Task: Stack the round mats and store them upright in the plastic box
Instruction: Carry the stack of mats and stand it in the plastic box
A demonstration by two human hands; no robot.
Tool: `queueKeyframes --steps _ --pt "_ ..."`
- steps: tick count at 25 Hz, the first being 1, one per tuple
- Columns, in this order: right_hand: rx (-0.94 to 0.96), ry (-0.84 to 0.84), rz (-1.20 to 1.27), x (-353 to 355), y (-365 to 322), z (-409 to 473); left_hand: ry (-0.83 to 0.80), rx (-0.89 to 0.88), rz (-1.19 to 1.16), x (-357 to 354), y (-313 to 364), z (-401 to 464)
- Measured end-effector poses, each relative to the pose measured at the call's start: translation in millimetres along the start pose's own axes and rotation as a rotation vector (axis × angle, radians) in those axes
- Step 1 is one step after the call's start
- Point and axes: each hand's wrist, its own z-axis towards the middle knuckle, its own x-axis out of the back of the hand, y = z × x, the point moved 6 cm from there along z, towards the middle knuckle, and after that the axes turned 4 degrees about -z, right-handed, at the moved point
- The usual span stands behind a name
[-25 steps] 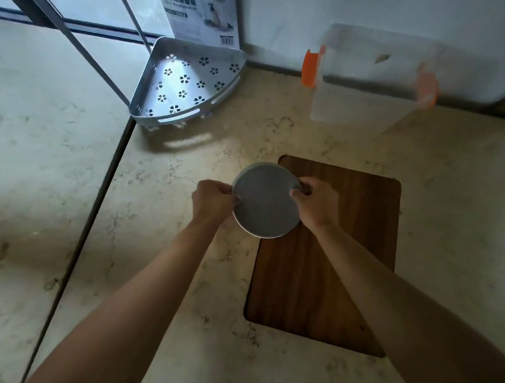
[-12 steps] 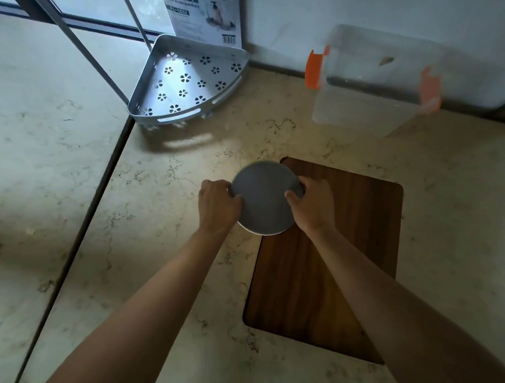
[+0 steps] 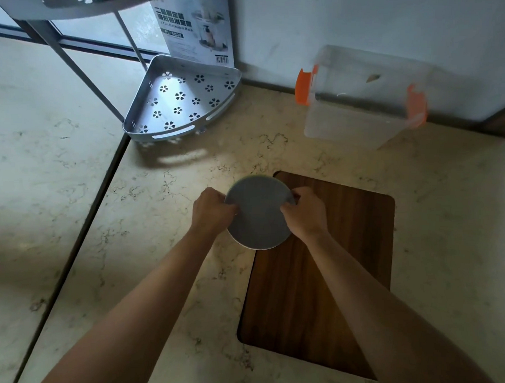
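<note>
A stack of round grey mats [image 3: 259,213] with a pale lower edge is held between both hands, just above the near left corner of a dark wooden board [image 3: 329,268]. My left hand [image 3: 212,211] grips the stack's left rim and my right hand [image 3: 304,213] grips its right rim. How many mats are in the stack cannot be told. The clear plastic box [image 3: 364,100] with orange clips stands against the wall at the back right, apart from the hands.
A grey metal corner shelf [image 3: 183,100] with flower cut-outs rests on the marble counter at the back left, below a rack leg [image 3: 73,64]. A printed product card [image 3: 195,27] leans on the wall. A dark seam [image 3: 75,258] runs down the counter on the left.
Both hands keep hold of the mat stack and have shifted slightly away from me; the view has tilted up, showing more of the wall and rack.
</note>
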Motion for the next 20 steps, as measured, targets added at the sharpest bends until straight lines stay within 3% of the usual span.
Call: queueKeyframes --steps 8,13,20 --pt "0.062 -0.100 0.029 19.1 5.6 6.1 0.010 0.031 -0.242 6.1 -3.5 -5.1" --pt "0.000 -0.157 0.152 33.5 11.1 5.3 0.001 0.018 -0.295 13.1 12.8 -14.9" --pt "0.155 0.016 0.085 120.9 -8.1 6.2 -0.162 -0.223 -0.250 19.3 88.6 -26.0"
